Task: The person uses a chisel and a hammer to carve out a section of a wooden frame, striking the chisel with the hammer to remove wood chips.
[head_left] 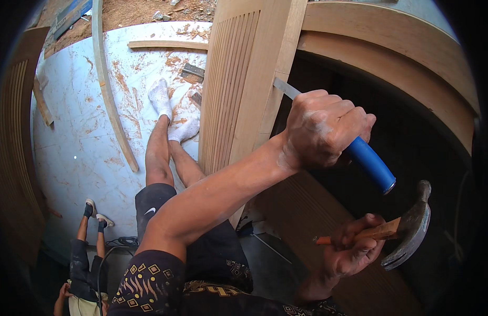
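Observation:
My left hand (325, 126) is closed around a chisel with a blue handle (373, 166). Its flat steel blade reaches to the edge of an upright, fluted light-wood panel (230, 79). Below it, my right hand (354, 253) grips a claw hammer (412, 231) by its wooden handle, close under the dark metal head. A slim orange stick (323, 240), too small to name for sure, also pokes out from the fingers of that hand.
Curved wooden beams (386, 26) arch over a dark recess at right. A long strip (112, 110) lies on the dusty white floor (65, 158) near my socked feet (159, 97). Another panel (17, 131) stands at left. At lower left is another person's leg (83, 229); a cable lies nearby.

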A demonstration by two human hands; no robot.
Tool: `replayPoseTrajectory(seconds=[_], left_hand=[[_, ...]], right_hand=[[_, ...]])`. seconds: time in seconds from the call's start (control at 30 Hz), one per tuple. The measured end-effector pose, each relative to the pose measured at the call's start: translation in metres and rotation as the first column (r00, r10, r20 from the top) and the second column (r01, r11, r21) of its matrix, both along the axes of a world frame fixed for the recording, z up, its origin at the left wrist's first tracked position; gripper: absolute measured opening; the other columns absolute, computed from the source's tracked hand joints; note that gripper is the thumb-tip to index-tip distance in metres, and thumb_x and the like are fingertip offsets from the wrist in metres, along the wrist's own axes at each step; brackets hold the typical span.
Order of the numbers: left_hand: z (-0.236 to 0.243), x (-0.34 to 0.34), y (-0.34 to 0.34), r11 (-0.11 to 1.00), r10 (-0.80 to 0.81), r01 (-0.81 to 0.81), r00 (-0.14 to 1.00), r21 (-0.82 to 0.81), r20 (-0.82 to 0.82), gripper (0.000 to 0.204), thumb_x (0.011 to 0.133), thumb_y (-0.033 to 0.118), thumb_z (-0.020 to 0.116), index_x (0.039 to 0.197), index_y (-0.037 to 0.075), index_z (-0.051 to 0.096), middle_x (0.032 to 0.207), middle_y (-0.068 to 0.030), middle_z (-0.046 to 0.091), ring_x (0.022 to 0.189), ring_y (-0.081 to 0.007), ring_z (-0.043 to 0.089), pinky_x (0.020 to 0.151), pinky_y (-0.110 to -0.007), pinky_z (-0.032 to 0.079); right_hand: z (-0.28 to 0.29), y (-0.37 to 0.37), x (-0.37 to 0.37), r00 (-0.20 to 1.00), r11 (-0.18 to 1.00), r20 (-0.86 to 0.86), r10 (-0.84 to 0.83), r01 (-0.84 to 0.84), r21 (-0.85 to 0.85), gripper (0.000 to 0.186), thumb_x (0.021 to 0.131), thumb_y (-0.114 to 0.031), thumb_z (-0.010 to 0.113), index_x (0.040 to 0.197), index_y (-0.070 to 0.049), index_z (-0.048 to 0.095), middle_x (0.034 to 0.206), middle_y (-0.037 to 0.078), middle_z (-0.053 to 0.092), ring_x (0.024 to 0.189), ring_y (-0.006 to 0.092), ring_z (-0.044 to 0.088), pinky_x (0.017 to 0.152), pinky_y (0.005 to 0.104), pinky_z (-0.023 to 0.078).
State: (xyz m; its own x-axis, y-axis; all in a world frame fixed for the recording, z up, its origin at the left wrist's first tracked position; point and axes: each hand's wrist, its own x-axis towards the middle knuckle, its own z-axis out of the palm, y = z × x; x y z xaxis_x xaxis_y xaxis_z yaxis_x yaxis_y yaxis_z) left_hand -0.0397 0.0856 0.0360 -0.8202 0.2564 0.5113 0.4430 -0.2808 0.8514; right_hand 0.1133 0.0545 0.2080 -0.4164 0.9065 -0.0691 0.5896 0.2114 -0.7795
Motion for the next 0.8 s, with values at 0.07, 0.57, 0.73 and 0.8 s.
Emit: replayPoseTrajectory(seconds=[0.07, 0.57, 0.73, 0.8], left_hand=[[0.0, 0.001, 0.0, 1.0, -0.007, 0.007, 1.0, 0.001, 0.001, 0.032, 0.076, 0.002, 0.074, 0.058, 0.01, 0.047, 0.049, -0.0044, 0.046, 0.04, -0.02, 0.049, 0.04, -0.032, 0.033], [0.001, 0.0, -0.001, 1.0, -0.003, 0.003, 1.0, 0.019, -0.003, 0.033, 0.077, 0.003, 0.073, 0.058, 0.01, 0.047, 0.049, -0.0044, 0.046, 0.04, -0.0201, 0.05, 0.04, -0.031, 0.034], [0.001, -0.002, 0.001, 0.999, 0.034, -0.034, 0.999, 0.018, 0.012, 0.032, 0.078, 0.003, 0.072, 0.058, 0.009, 0.048, 0.049, -0.0046, 0.047, 0.039, -0.0206, 0.05, 0.039, -0.032, 0.034], [0.002, -0.002, 0.002, 0.999, 0.04, -0.041, 0.999, 0.012, 0.014, 0.032, 0.079, 0.003, 0.072, 0.058, 0.009, 0.048, 0.049, -0.0047, 0.047, 0.039, -0.0207, 0.05, 0.039, -0.032, 0.034]], right_hand=[[0.0, -0.001, -0.002, 1.0, 1.0, -0.001, -0.007, 0.007, -0.004, 0.064, 0.091, -0.057, 0.064, 0.116, 0.001, 0.053, 0.06, 0.002, 0.044, 0.048, 0.0058, 0.039, 0.041, 0.0206, 0.034], [0.005, -0.001, -0.001, 1.0, 1.0, 0.018, -0.001, 0.001, -0.017, 0.067, 0.09, -0.061, 0.062, 0.117, 0.0, 0.051, 0.061, 0.002, 0.044, 0.048, 0.0063, 0.04, 0.04, 0.0214, 0.04], [0.0, -0.005, 0.01, 0.999, 0.998, -0.03, -0.026, 0.024, -0.066, 0.065, 0.092, -0.055, 0.066, 0.121, 0.002, 0.051, 0.068, 0.004, 0.05, 0.052, 0.0065, 0.043, 0.041, 0.0203, 0.038], [-0.004, -0.007, 0.018, 0.997, 0.994, 0.002, -0.074, 0.074, -0.082, 0.061, 0.093, -0.049, 0.067, 0.123, 0.002, 0.05, 0.07, 0.002, 0.05, 0.052, 0.0048, 0.042, 0.04, 0.0185, 0.037]])
